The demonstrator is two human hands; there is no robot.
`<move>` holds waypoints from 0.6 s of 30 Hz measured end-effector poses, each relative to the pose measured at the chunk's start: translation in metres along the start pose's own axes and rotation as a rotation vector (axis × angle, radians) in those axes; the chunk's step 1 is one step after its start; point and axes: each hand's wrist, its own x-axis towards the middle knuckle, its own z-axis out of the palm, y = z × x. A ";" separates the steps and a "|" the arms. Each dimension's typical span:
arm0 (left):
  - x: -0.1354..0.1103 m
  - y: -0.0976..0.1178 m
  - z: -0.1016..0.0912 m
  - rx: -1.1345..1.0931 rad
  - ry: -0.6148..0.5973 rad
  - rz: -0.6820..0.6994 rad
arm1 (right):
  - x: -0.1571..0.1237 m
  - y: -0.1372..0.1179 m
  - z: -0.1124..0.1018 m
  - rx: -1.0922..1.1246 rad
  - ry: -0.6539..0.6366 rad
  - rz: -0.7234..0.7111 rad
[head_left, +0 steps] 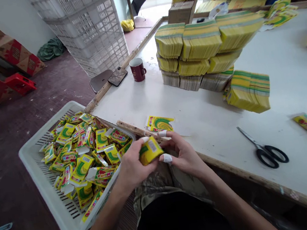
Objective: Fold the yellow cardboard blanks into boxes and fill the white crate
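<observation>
In my left hand (134,161) is a small yellow and green carton (150,150), gripped between thumb and fingers just over the table's front edge. My right hand (180,152) is at the carton's right end, its taped thumb close to or touching it; whether it grips the carton I cannot make out. White tape wraps several fingertips. A flat yellow carton blank (159,123) lies on the table just beyond my hands. To my left, a white plastic basket (26,153) holds many small cartons (82,168), some with white flaps sticking out.
Tall stacks of flat carton blanks (202,46) stand on the white table (199,112), with a smaller bundle (249,91) nearer. Black-handled scissors (265,152) lie at the right. A maroon mug (138,70) and a phone (118,76) sit at the left edge. White crates (85,25) rise behind.
</observation>
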 end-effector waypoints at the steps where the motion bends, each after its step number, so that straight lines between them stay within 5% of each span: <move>1: 0.001 -0.011 -0.012 0.046 0.040 -0.069 | 0.002 0.000 -0.007 -0.048 0.053 -0.006; 5: 0.001 -0.065 -0.059 0.462 0.364 -0.369 | 0.018 0.004 -0.038 -0.501 0.328 0.008; 8: -0.001 -0.081 -0.058 0.442 0.431 -0.329 | 0.035 0.012 -0.043 -0.843 0.286 0.087; 12: -0.001 -0.055 -0.017 0.064 0.127 -0.091 | 0.052 0.025 -0.029 -0.969 0.234 0.134; 18: 0.003 0.000 0.019 -0.310 -0.160 -0.039 | 0.051 0.033 -0.021 -0.983 0.247 0.129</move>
